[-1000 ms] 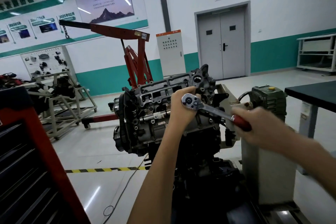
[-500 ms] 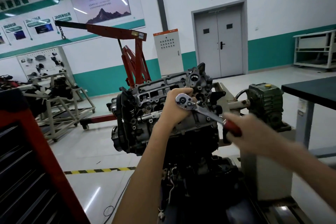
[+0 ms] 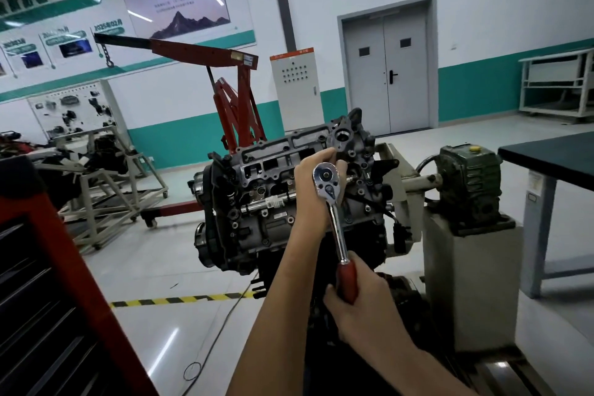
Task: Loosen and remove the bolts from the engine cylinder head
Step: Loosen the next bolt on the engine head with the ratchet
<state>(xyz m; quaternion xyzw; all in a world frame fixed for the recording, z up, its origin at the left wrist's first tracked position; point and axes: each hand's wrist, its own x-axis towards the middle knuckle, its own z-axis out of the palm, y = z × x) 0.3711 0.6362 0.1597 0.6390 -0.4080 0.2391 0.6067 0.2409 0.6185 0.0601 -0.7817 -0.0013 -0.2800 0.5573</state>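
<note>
Lower centre: right hand [image 3: 363,312] clamped on the red handle of the ratchet [image 3: 335,219] | centre: left hand [image 3: 313,199] wrapped round its head, bolt hidden | behind: cylinder head [image 3: 273,167], judged heavy and rigid; bolt likely stiff, steel slick, so pull belonged at the handle end.

Whatever the ratchet [image 3: 337,228] head sits on is hidden behind the left hand [image 3: 316,193]. The right hand [image 3: 363,305] wraps the red grip, hiding its end. Engine [image 3: 266,190] lower half in shadow, detail lost. Red tool cabinet [image 3: 48,283] cut by left and bottom edges. Dark worktop [image 3: 553,154] cut by right edge. Wall poster [image 3: 183,3] text unreadable.
</note>
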